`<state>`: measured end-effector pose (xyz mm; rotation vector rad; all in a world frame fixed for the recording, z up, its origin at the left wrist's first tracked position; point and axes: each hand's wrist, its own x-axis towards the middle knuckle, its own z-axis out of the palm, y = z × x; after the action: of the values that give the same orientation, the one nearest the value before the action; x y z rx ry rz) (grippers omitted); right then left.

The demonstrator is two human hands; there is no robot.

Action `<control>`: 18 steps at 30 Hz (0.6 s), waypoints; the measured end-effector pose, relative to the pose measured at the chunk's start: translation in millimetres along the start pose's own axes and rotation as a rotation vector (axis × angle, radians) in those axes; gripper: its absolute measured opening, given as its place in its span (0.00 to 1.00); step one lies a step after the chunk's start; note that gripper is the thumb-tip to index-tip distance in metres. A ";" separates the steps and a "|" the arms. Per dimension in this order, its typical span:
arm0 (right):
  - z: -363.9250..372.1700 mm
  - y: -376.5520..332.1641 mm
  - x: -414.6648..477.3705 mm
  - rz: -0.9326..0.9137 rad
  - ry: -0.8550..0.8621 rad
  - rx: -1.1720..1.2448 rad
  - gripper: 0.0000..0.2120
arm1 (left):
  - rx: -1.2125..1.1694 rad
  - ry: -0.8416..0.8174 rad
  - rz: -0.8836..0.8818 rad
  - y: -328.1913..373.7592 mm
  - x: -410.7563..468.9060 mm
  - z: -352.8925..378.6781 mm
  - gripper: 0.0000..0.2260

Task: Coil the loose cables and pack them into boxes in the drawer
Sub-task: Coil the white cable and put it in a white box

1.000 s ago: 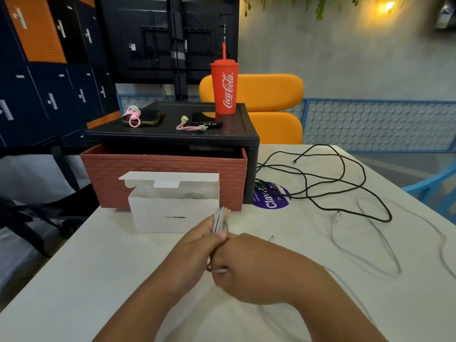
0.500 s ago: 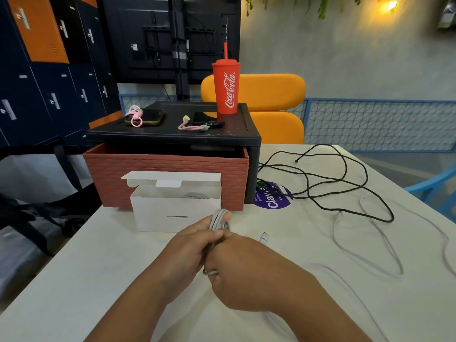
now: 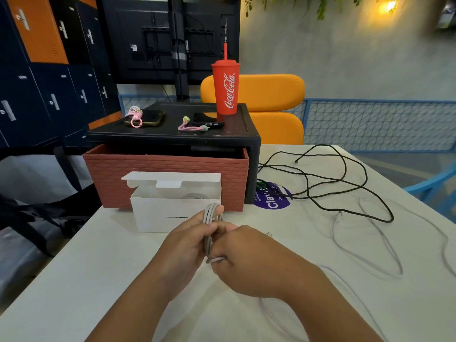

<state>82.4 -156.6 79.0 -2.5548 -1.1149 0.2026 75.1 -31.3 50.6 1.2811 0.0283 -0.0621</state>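
Forearms reach in from the near edge of the table (image 3: 74, 280) and meet over its middle. The left hand (image 3: 187, 243) curls fingers and thumb round a grey cable coil (image 3: 209, 223), held upright, its looped top rising above the knuckles. The right hand (image 3: 249, 260), knuckles up, closes its fingers on the coil's lower end and touches the left hand. The coil is a narrow bundle of smooth, matte strands.

Just behind the hands stands a white cardboard box (image 3: 170, 213), lid flap open, with a pale cable inside. Behind it a brick-textured red drawer (image 3: 167, 174) projects from a black plastic stand (image 3: 172, 137). A thin black cable (image 3: 333, 183) sprawls in loose loops toward the far right corner, and a pale loose cable (image 3: 365, 243) lies slack near the right edge.
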 end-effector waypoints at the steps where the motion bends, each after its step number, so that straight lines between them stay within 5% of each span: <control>1: 0.1 -0.7 -0.1 0.002 0.002 0.009 0.20 | 0.004 0.005 -0.004 0.1 0.1 -0.2 0.14; 18: -10.7 0.6 -6.6 -0.042 0.114 0.052 0.12 | -0.096 0.019 0.021 1.1 -0.7 -0.2 0.13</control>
<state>81.1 -164.5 88.7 -2.4617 -1.1041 0.0732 74.5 -30.8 51.7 1.1855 0.0331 -0.0301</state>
